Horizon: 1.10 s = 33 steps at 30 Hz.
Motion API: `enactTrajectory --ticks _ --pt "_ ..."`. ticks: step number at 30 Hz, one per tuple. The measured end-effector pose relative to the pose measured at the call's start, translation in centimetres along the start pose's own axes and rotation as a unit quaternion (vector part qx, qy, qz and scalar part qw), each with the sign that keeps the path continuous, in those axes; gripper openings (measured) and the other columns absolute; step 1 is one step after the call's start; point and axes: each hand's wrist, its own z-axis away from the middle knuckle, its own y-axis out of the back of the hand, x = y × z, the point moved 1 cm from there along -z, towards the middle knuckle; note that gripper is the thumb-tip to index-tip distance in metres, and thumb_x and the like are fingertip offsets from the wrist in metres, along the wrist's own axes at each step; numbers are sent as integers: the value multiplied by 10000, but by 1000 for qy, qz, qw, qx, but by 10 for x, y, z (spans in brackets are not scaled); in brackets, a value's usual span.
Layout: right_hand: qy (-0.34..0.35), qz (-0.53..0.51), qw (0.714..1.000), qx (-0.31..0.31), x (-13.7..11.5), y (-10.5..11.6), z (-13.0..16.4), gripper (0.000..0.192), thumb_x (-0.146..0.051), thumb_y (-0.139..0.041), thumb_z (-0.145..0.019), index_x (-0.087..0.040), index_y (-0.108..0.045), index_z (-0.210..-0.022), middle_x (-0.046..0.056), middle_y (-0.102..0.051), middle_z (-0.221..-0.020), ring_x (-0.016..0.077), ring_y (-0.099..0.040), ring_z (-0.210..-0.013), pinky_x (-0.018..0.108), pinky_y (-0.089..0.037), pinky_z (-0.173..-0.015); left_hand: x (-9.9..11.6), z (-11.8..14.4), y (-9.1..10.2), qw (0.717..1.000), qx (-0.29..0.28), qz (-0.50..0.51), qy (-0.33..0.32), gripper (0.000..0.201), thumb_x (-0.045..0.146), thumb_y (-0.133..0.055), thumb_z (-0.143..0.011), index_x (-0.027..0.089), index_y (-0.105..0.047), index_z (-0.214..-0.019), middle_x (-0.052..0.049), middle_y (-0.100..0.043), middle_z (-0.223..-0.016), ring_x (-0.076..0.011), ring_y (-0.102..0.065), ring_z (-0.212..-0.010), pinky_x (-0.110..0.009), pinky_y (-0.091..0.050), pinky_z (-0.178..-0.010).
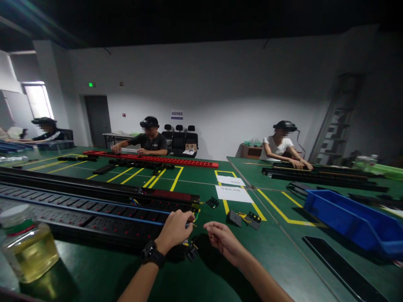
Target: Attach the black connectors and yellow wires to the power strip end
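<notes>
My left hand (pixel 174 230), with a black watch on its wrist, is closed at the right end of a long black power strip (pixel 94 214), pinching thin yellow and blue wires (pixel 195 216) there. A little to the right, my right hand (pixel 223 240) hovers with its fingers curled; I cannot tell whether it pinches a wire. A small black end piece (pixel 191 251) lies on the green table (pixel 220 277) between my wrists.
A bottle of yellow liquid (pixel 27 247) stands at the near left. Small black parts with wires (pixel 248 218) and white paper sheets (pixel 233 193) lie ahead. A blue bin (pixel 355 220) sits on the right. Three other people work at benches beyond.
</notes>
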Motion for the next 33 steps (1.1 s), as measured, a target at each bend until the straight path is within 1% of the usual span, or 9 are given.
enactTrajectory --ticks 8,10,13,15,18,21,26,30,33 --pt "8 17 1000 10 -8 0 0 380 -357 -903 -563 -158 -713 -826 -53 -541 -605 51 -457 -498 172 -341 -476 2 0 -1 999 -8 -49 -11 261 192 -502 -901 233 -742 -995 -74 -745 -983 -234 -636 -995 -353 -432 -891" --pt "41 20 998 39 -21 9 -1 378 -367 -883 -579 -167 -710 -849 -56 -534 -606 53 -436 -485 177 -316 -460 3 2 -1 998 -6 -52 -16 269 195 -489 -916 230 -741 -1006 -75 -750 -994 -238 -629 -1008 -362 -429 -903" --pt "136 72 980 124 -43 38 -5 341 -393 -803 -634 -175 -716 -880 -59 -519 -570 67 -368 -442 208 -247 -424 3 3 -1 999 0 -48 -15 263 197 -489 -922 230 -726 -1031 -69 -746 -997 -237 -624 -1001 -362 -427 -895" --pt "180 143 951 209 -56 63 -8 276 -371 -737 -660 -175 -722 -853 -35 -562 -578 99 -425 -469 232 -297 -452 3 4 -1 999 11 -41 -12 246 189 -499 -914 229 -708 -1038 -62 -732 -1009 -228 -624 -1003 -349 -422 -884" --pt "221 282 881 308 -66 98 -11 189 -313 -653 -682 -187 -730 -799 31 -682 -706 182 -589 -640 284 -409 -581 3 4 1 999 23 -27 -4 199 182 -510 -905 223 -686 -988 -48 -714 -1004 -208 -629 -992 -322 -414 -851" --pt "209 412 825 326 -64 118 -12 164 -289 -608 -726 -207 -737 -784 57 -715 -762 229 -637 -732 319 -422 -657 1 3 2 1000 22 -7 0 170 196 -524 -896 227 -687 -934 -23 -717 -947 -199 -637 -951 -317 -410 -836" --pt "217 557 737 316 -53 124 -13 192 -268 -585 -805 -226 -753 -889 76 -705 -835 233 -633 -790 314 -395 -687 -2 2 2 999 15 33 -6 166 223 -556 -881 234 -718 -913 -7 -735 -939 -189 -650 -947 -313 -419 -865" --pt "209 600 693 342 -60 130 -9 240 -214 -553 -846 -202 -761 -963 121 -698 -931 252 -639 -856 328 -418 -741 -2 1 1 999 13 38 -6 191 221 -553 -883 238 -740 -920 -11 -742 -959 -195 -656 -964 -317 -422 -876" --pt "168 633 661 366 -69 137 -4 329 -189 -495 -889 -167 -738 -1109 152 -689 -1028 278 -648 -935 347 -443 -792 -3 1 0 999 11 35 -11 203 220 -550 -890 244 -748 -923 -11 -740 -961 -195 -654 -972 -318 -420 -879"
